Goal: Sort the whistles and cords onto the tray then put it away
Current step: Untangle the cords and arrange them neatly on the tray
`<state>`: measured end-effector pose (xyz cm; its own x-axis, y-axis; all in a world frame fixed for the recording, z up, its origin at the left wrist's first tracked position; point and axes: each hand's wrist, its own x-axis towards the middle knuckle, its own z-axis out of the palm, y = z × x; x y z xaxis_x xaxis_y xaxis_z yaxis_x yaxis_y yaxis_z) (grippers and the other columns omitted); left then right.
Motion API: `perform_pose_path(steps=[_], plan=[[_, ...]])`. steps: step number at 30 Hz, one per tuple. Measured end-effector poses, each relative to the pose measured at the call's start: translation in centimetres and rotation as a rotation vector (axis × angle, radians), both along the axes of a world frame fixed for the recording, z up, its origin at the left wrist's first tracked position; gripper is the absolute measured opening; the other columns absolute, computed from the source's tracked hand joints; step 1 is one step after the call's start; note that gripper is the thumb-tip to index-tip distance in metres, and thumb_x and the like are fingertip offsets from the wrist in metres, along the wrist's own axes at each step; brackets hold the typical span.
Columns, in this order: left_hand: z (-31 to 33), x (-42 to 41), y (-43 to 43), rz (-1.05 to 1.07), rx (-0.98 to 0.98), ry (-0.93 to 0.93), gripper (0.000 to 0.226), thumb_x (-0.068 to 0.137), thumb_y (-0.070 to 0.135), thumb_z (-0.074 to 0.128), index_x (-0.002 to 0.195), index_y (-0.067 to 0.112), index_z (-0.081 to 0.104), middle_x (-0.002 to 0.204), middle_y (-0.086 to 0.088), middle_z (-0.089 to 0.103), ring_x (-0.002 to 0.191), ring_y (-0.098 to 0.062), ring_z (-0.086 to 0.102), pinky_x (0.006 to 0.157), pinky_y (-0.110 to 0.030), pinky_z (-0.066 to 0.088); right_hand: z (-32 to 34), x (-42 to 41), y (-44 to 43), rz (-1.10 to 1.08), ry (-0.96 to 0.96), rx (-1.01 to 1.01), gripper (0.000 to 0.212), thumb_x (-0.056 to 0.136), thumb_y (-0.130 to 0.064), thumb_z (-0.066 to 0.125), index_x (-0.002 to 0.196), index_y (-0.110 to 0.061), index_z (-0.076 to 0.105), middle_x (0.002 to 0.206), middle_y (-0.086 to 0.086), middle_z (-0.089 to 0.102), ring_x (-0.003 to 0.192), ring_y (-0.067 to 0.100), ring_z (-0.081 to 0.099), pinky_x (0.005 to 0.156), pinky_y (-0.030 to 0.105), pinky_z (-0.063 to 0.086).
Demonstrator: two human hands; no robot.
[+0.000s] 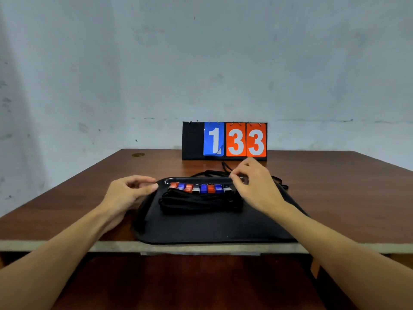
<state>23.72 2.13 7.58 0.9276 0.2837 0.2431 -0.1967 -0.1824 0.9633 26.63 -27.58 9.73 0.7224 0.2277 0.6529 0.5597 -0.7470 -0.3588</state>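
A black tray [201,229] lies at the near edge of the table. Along its far side runs a row of several whistles [200,188] in red, blue and black. In front of them lies a bundle of black cords [199,203]. My right hand [252,189] is at the right end of the row, its fingertips pinching a small dark whistle [243,180]. More black cord [214,173] trails loose on the table behind the tray and past my right hand. My left hand [127,193] hovers by the tray's far left corner, fingers loosely curled and holding nothing.
A flip scoreboard [224,140] reading 1 and 33 stands behind the tray against the wall. The brown table [67,198] extends to both sides of the tray. Its front edge [111,246] runs just below the tray's near rim.
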Motion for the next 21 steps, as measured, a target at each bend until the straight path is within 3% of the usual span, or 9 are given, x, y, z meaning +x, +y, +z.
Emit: perform_pose_path(steps=[3,5,10,13,15,18,21], plan=[[0.0,1.5,0.9,0.081,-0.104,-0.009,0.024,0.068,0.013,0.08,0.09,0.005,0.073,0.063,-0.002,0.046,0.047,-0.013,0.031,0.041,-0.019,0.025,0.8,2.2,2.1,0.019,0.004,0.059,0.012,0.092,-0.024,0.059,0.097,-0.017,0.067,0.1,-0.008,0.052,0.092,0.002,0.047,0.066,0.007,0.036],[0.1,2.8,1.0,0.11,-0.052,0.016,0.016,0.073,0.014,0.079,0.086,0.009,0.073,0.06,0.0,0.047,0.049,-0.013,0.032,0.044,-0.021,0.027,0.9,4.3,3.5,0.024,0.041,0.052,0.012,0.092,-0.025,0.059,0.096,-0.019,0.068,0.101,-0.005,0.057,0.095,0.001,0.048,0.064,0.007,0.035],[-0.6,6.0,1.1,0.263,0.171,0.003,0.007,0.077,0.022,0.077,0.078,0.017,0.072,0.075,0.004,0.067,0.071,-0.011,0.057,0.074,-0.028,0.043,0.7,11.0,6.1,0.049,0.225,-0.015,0.016,0.093,-0.025,0.058,0.101,-0.018,0.069,0.107,-0.001,0.067,0.109,0.008,0.054,0.066,0.009,0.038],[-0.8,6.8,0.8,0.341,0.32,0.055,0.008,0.08,0.025,0.074,0.076,0.018,0.071,0.079,0.004,0.069,0.075,-0.008,0.06,0.074,-0.024,0.043,0.6,14.1,7.4,0.008,0.329,-0.065,0.02,0.095,-0.025,0.054,0.102,-0.016,0.071,0.112,0.001,0.068,0.11,0.017,0.057,0.085,0.026,0.048],[-0.7,6.8,0.8,0.317,0.361,0.066,0.009,0.08,0.026,0.073,0.075,0.019,0.071,0.077,0.005,0.069,0.07,-0.004,0.06,0.067,-0.019,0.044,0.3,15.2,8.5,-0.025,0.38,-0.171,0.02,0.093,-0.024,0.055,0.105,-0.019,0.071,0.117,0.0,0.066,0.115,0.019,0.055,0.1,0.04,0.044],[-0.8,6.7,0.8,0.298,0.389,0.079,0.01,0.081,0.027,0.071,0.075,0.02,0.071,0.073,0.009,0.068,0.067,0.001,0.059,0.057,-0.013,0.04,0.1,16.0,9.8,0.0,0.469,-0.286,0.016,0.088,-0.026,0.064,0.102,-0.024,0.071,0.117,-0.004,0.066,0.115,0.017,0.053,0.103,0.046,0.04],[-0.8,6.7,0.9,0.316,0.387,0.084,0.014,0.082,0.031,0.069,0.075,0.02,0.072,0.075,0.011,0.068,0.07,0.003,0.057,0.067,-0.021,0.04,0.3,15.7,10.5,0.006,0.543,-0.307,0.003,0.085,-0.024,0.069,0.086,-0.025,0.07,0.104,-0.004,0.067,0.106,0.016,0.056,0.102,0.045,0.04]])
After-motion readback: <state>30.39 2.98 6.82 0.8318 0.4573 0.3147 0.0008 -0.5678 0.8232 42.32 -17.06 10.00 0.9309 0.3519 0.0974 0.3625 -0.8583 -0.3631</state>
